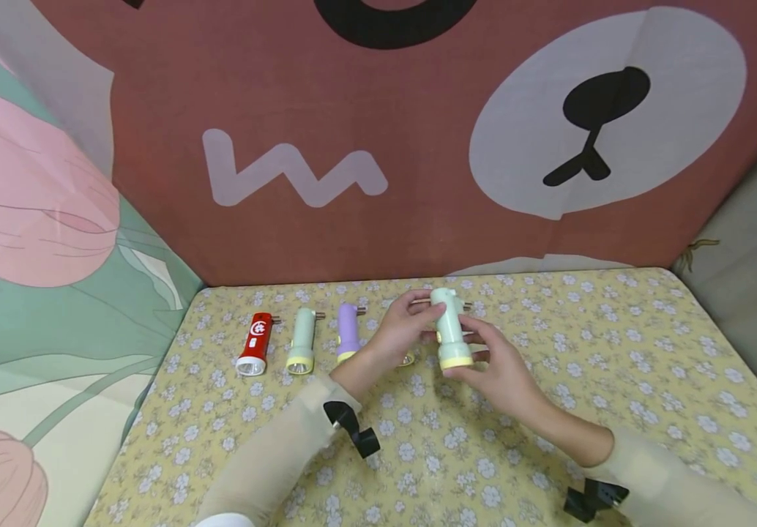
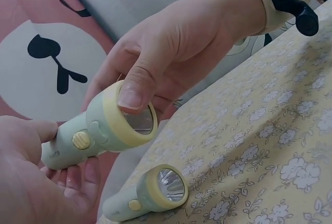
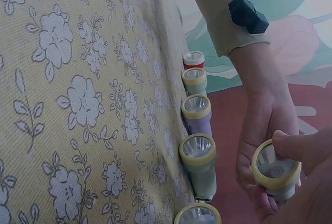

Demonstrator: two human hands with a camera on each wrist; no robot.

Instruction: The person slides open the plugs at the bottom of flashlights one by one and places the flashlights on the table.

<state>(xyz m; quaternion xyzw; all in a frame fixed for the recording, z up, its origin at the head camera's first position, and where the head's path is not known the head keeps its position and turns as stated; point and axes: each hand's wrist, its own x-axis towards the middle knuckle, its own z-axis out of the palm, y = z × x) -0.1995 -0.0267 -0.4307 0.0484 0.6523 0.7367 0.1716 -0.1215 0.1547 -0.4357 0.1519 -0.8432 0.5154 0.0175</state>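
Observation:
Above the middle of the table both hands hold one pale green flashlight (image 1: 451, 329) with a yellow rim, lens end toward me. My left hand (image 1: 413, 320) grips its far tail end. My right hand (image 1: 484, 360) grips the head, thumb pressed on the yellow rim (image 2: 122, 125). In the left wrist view my left hand (image 2: 31, 182) cups the tail and my right hand (image 2: 171, 53) reaches in from above. In the right wrist view the held flashlight (image 3: 276, 171) hangs beside the table edge, my left hand (image 3: 264, 125) behind it.
A row of flashlights lies on the yellow floral tablecloth (image 1: 616, 380): red (image 1: 255, 344), pale green (image 1: 301, 340), purple (image 1: 348, 331), and another green one (image 2: 150, 193) partly hidden by my left hand. Cartoon-print panels wall the table at the back and left.

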